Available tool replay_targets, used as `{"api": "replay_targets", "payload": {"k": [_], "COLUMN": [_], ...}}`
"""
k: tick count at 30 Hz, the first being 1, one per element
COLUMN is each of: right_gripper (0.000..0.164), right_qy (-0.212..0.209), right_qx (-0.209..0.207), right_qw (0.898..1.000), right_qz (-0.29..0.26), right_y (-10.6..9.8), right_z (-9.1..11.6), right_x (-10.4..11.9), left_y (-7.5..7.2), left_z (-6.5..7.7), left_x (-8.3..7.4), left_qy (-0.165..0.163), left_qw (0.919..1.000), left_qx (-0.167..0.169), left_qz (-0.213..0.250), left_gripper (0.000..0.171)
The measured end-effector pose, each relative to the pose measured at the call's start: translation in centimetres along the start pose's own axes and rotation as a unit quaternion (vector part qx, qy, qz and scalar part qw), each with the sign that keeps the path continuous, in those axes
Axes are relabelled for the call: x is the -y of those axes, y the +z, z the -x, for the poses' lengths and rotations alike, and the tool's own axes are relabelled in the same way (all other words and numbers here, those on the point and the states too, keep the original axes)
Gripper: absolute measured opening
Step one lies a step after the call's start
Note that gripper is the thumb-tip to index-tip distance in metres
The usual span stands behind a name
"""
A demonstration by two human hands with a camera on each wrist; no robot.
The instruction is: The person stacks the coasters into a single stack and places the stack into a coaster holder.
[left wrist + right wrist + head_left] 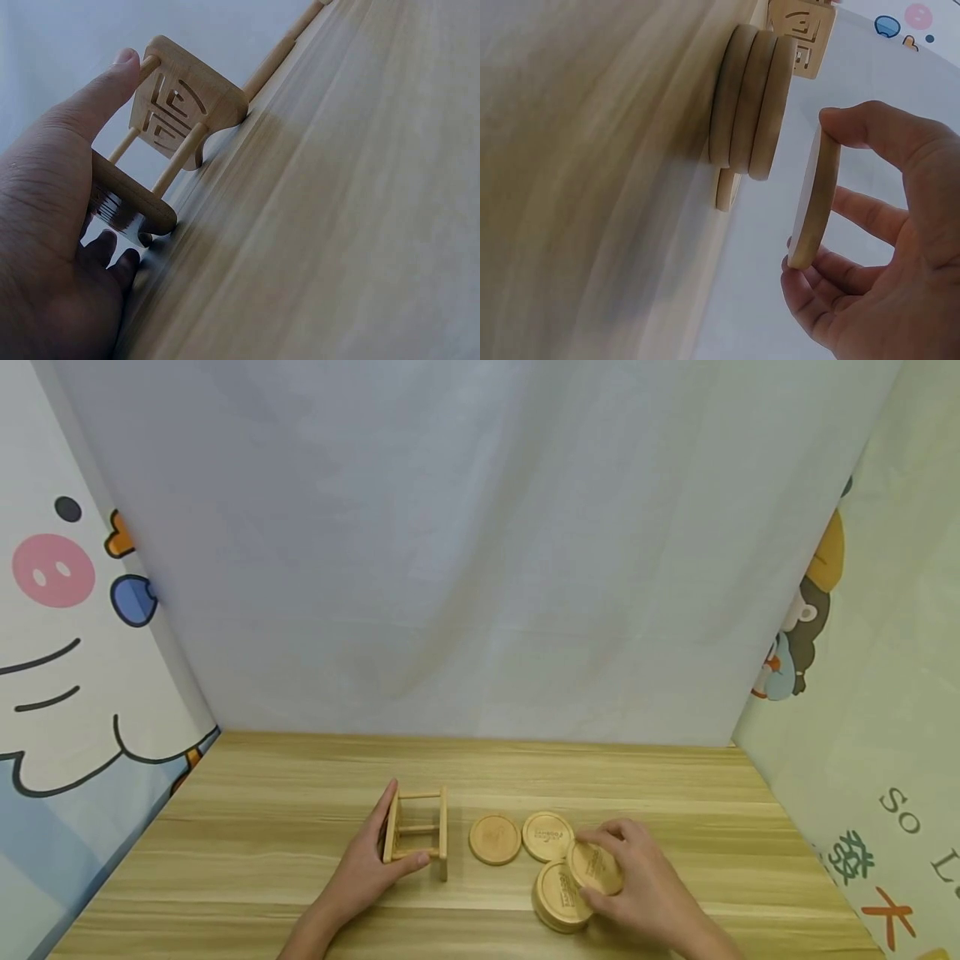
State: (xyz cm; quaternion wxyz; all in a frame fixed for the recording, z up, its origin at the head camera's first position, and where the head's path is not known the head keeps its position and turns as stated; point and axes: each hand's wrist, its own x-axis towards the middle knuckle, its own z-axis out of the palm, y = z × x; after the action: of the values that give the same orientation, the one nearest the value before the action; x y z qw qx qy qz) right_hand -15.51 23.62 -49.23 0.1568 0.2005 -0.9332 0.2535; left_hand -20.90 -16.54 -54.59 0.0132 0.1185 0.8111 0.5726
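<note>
A: What are the hands doing, low in the head view?
B: Left of centre, the left hand [363, 864] grips a pale wooden rack [442, 827], two end panels joined by dowels. Right of centre, the right hand [641, 881] pinches a flat, round, tan wooden disc [596, 867] between thumb and fingers.
A: Is that disc touching the stack of matching discs [558, 907]?
B: The head view overlaps them; the right wrist view shows a gap, and three discs in the stack. The left wrist view shows a carved cut-out pattern [176, 105] on one end panel, which the head view misses.
A: Any writing?
B: The lettering stamped on the discs is too small to read. On the pale green printed wall [900, 652] at the right, I read "SO", a green "發" below it and an "L" near the frame's edge.
A: And room to move?
B: The wood-grain tabletop [225, 860] meets a grey-white curtain [480, 568] at the back and runs off the bottom of the frame. Two single discs [495, 839] lie between rack and held disc, the nearer just beside the rack. Broad bare wood shows outside both hands.
</note>
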Motion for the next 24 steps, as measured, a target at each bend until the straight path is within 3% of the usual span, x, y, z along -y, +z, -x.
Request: {"api": "replay_targets", "payload": {"k": [24], "right_gripper": [0.063], "right_qy": [-0.066], "right_qx": [0.006], "right_qw": [0.998], "right_qz": [-0.004], "right_y": [1.4], "right_z": [0.7], "right_x": [1.0], "left_y": [0.0], "left_z": [0.0], "left_x": [-0.1], "left_qy": [0.004], "left_qw": [1.0000], "left_qx": [0.000], "left_qz": [-0.003], "left_gripper": [0.118]}}
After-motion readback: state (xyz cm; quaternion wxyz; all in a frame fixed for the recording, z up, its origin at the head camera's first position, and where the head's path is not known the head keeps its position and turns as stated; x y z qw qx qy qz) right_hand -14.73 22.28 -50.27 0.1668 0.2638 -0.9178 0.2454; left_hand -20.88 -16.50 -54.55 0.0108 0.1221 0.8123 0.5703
